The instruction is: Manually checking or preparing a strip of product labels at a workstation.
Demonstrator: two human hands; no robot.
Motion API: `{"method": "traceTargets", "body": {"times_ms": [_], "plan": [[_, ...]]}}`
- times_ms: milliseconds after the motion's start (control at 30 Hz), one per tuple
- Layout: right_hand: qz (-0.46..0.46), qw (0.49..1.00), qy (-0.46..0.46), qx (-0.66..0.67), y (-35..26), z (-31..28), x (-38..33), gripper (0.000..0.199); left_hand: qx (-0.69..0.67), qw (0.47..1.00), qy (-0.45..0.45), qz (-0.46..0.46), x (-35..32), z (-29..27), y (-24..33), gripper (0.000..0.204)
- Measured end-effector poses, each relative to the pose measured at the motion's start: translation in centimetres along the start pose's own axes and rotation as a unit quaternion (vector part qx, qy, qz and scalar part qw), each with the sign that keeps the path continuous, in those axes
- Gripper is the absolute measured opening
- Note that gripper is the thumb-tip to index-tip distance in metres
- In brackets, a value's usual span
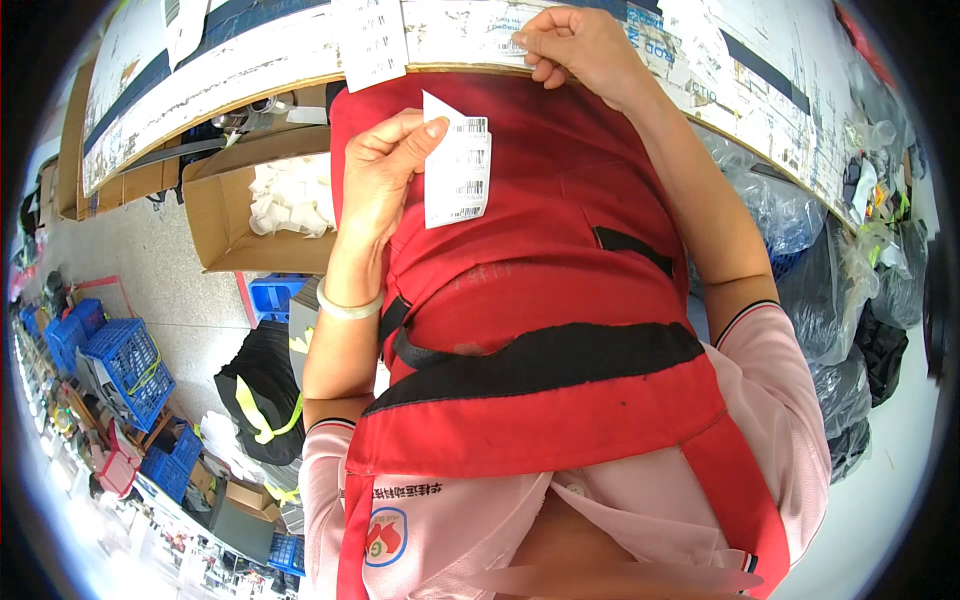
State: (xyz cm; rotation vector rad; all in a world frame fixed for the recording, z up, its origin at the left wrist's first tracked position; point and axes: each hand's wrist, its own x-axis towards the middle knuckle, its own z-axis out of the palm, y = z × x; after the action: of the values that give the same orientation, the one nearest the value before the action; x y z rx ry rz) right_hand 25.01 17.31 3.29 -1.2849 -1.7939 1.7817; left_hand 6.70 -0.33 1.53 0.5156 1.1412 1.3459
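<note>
My left hand (385, 160) pinches a small sheet of white barcode labels (458, 175) between thumb and fingers. The sheet hangs in front of my red apron (540, 200), and its upper corner is folded over. Up at the table's near edge, my right hand (585, 52) is closed, thumb and forefinger pressed together. Whatever is between those fingertips, if anything, is too small to make out against the white surface. Another strip of barcode labels (370, 45) lies on the table left of my right hand and hangs over the edge.
The worn white tabletop (250, 75) spans the far side. Below it on the left is a cardboard box (225, 215) with crumpled white paper scraps (290, 195). Blue crates (130, 370) and a black bundle (262, 390) stand on the left floor. Clear plastic bags (820, 290) crowd the right.
</note>
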Motion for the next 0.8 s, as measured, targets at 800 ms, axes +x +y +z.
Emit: {"method": "traceTargets", "body": {"times_ms": [800], "plan": [[-0.012, 0.998, 0.003, -0.063, -1.2, 0.8, -0.6, 0.017, -0.010, 0.999, 0.015, -0.031, 0.0, 0.3, -0.2, 0.012]]}}
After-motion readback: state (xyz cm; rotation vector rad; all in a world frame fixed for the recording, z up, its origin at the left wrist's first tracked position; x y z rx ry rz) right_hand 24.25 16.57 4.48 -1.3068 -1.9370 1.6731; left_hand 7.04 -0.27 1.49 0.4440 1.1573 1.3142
